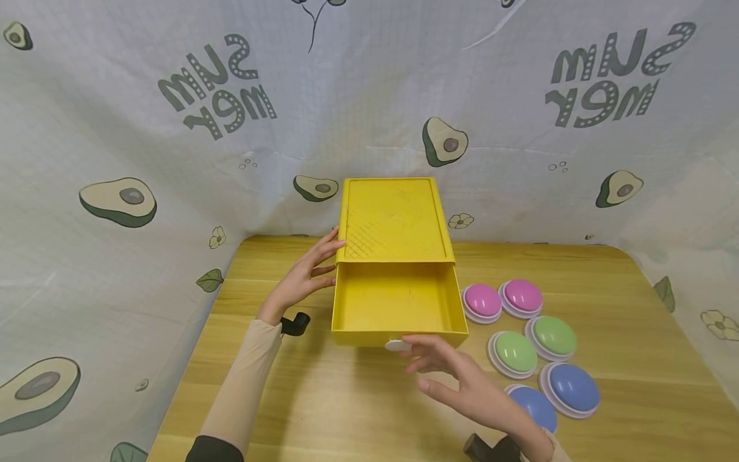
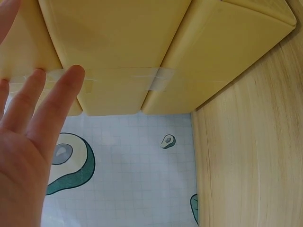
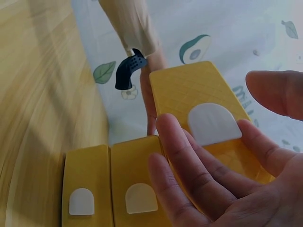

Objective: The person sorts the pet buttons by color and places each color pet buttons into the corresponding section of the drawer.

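Note:
A yellow drawer cabinet (image 1: pixel 395 218) stands at the back of the table, its top drawer (image 1: pixel 398 308) pulled out so the yellow bottom shows. My left hand (image 1: pixel 303 276) rests spread against the cabinet's left side, fingertips at its upper edge. The left wrist view has its straight fingers (image 2: pixel 57 104) over a strip of clear tape on the cabinet's side. At the drawer front is my right hand (image 1: pixel 456 378), its fingers loosely bent beside the white handle (image 3: pixel 213 124) and the thumb standing apart. Two lower drawers (image 3: pixel 87 170) with white handles are pushed in, in the right wrist view.
Right of the cabinet lie several domed push buttons on white bases: pink ones (image 1: pixel 523 296), green ones (image 1: pixel 516 351) and blue ones (image 1: pixel 574 387). The wooden table (image 1: pixel 646 340) meets a pale avocado-print cloth (image 1: pixel 369 83) behind and at the sides.

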`<control>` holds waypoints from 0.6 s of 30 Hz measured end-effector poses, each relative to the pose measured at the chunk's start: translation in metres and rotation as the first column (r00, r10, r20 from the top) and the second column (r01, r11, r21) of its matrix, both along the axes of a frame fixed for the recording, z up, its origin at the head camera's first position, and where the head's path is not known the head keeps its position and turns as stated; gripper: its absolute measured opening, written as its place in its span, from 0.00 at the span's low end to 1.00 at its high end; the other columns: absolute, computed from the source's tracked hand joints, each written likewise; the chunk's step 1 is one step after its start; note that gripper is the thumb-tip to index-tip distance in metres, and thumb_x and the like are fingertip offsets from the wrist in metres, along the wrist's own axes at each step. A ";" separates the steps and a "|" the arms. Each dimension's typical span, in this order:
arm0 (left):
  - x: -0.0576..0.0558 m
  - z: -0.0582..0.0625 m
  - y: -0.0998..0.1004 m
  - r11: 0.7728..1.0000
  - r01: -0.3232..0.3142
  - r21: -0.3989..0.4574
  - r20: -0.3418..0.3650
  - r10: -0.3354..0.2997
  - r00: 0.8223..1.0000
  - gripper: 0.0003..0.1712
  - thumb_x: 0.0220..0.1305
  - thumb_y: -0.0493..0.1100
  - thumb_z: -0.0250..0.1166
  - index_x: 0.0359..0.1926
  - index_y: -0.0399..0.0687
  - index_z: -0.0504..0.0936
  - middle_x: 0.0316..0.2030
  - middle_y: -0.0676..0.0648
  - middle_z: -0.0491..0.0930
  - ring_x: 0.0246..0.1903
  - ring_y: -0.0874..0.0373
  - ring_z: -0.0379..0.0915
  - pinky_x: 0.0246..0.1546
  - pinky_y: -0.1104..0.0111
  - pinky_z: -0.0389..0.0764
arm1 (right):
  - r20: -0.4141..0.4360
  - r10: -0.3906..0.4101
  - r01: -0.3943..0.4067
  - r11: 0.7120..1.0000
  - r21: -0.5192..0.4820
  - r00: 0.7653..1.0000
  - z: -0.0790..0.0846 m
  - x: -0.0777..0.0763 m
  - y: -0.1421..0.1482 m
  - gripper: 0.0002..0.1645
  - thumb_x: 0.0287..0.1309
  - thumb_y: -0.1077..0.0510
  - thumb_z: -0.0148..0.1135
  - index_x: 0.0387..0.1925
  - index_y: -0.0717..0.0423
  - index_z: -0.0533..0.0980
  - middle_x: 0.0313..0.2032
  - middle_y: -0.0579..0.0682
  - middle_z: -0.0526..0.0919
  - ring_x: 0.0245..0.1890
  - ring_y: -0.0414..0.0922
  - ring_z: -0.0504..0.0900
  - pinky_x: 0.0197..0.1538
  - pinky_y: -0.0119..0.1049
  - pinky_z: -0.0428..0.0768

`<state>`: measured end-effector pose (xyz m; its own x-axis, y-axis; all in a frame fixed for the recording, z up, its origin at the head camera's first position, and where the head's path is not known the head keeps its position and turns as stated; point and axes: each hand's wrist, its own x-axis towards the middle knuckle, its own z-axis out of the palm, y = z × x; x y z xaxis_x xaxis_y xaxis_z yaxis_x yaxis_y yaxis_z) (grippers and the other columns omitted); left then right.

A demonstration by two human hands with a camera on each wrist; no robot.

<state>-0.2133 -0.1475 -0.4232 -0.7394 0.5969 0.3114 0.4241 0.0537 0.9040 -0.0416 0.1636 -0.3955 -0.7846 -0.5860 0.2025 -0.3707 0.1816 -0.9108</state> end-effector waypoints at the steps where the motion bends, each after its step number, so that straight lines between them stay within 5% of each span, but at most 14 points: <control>1: 0.000 0.000 0.000 1.000 0.000 -0.001 -0.001 0.000 1.000 0.38 0.60 0.21 0.58 0.70 0.37 0.59 0.75 0.48 0.39 0.69 0.41 0.49 0.56 0.42 0.67 | 0.001 -0.002 0.002 1.000 0.002 1.000 0.000 0.000 0.000 0.31 0.65 0.66 0.56 0.67 0.51 0.62 0.51 0.48 0.78 0.47 0.48 0.81 0.51 0.40 0.78; 7: 0.001 0.002 0.001 1.000 0.000 -0.004 0.005 0.000 1.000 0.37 0.60 0.19 0.56 0.69 0.32 0.56 0.74 0.41 0.37 0.68 0.36 0.46 0.56 0.38 0.64 | 0.007 0.008 -0.008 1.000 -0.016 1.000 -0.001 0.003 0.000 0.32 0.65 0.67 0.56 0.68 0.52 0.61 0.53 0.49 0.77 0.48 0.46 0.80 0.51 0.39 0.78; 18: 0.001 0.002 -0.001 1.000 -0.002 -0.016 -0.014 0.001 1.000 0.38 0.62 0.25 0.59 0.71 0.41 0.58 0.75 0.51 0.40 0.69 0.44 0.50 0.59 0.43 0.65 | 0.009 0.003 -0.003 1.000 -0.020 1.000 -0.003 0.009 0.008 0.35 0.64 0.70 0.55 0.70 0.53 0.58 0.58 0.52 0.75 0.51 0.47 0.79 0.52 0.40 0.78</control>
<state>-0.2119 -0.1484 -0.4214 -0.7358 0.6008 0.3125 0.4370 0.0687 0.8968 -0.0322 0.1715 -0.3983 -0.7849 -0.5840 0.2069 -0.3625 0.1622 -0.9178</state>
